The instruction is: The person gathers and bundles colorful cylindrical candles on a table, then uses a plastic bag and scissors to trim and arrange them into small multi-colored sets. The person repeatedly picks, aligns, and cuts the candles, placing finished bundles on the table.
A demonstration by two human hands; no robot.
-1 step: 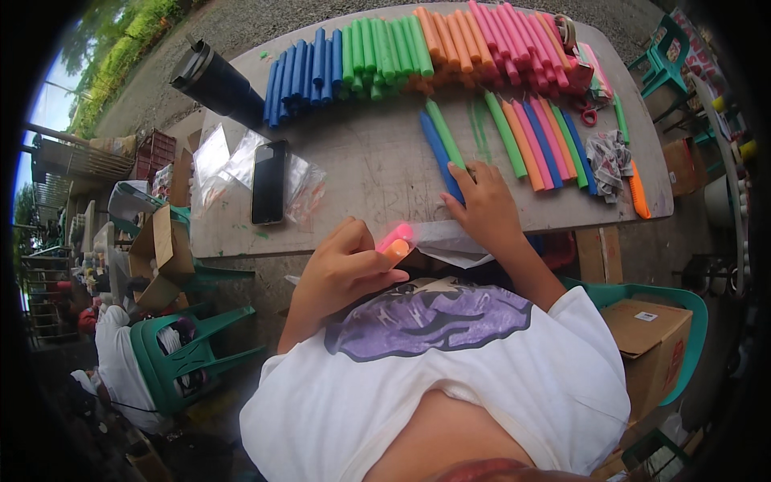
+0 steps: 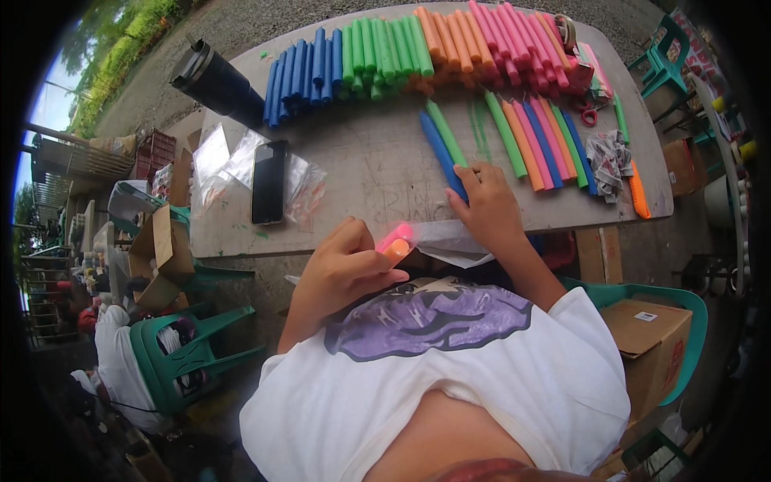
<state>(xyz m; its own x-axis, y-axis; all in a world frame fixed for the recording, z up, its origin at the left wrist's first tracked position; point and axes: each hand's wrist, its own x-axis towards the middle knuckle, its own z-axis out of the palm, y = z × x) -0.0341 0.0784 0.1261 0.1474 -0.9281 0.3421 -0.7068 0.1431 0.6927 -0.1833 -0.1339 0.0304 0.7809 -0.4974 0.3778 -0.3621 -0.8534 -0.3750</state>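
Near the table's front edge, my left hand (image 2: pixel 344 261) is closed around a pink candle (image 2: pixel 401 233) and an orange candle (image 2: pixel 397 250), their ends poking out past the fingers. My right hand (image 2: pixel 487 205) rests at the lower ends of a green candle (image 2: pixel 446 135) and a blue candle (image 2: pixel 440 153) lying side by side. Its index finger touches the green one and its thumb is by the blue one, with thumb and finger apart. A translucent plastic sheet or bag (image 2: pixel 450 243) hangs at the table edge between my hands.
Stacked blue candles (image 2: pixel 301 76), green candles (image 2: pixel 385 48), orange candles (image 2: pixel 454 40) and pink candles (image 2: pixel 522 44) line the far side. Right stand a mixed candle row (image 2: pixel 538 143), red scissors (image 2: pixel 589 117) and an orange cutter (image 2: pixel 638 191); left, a phone (image 2: pixel 269 182), plastic bags (image 2: pixel 303 186) and a tumbler (image 2: pixel 217 84).
My right hand has shifted slightly to the right, uncovering a little more of the candle ends. My left hand and the candles in it look the same.
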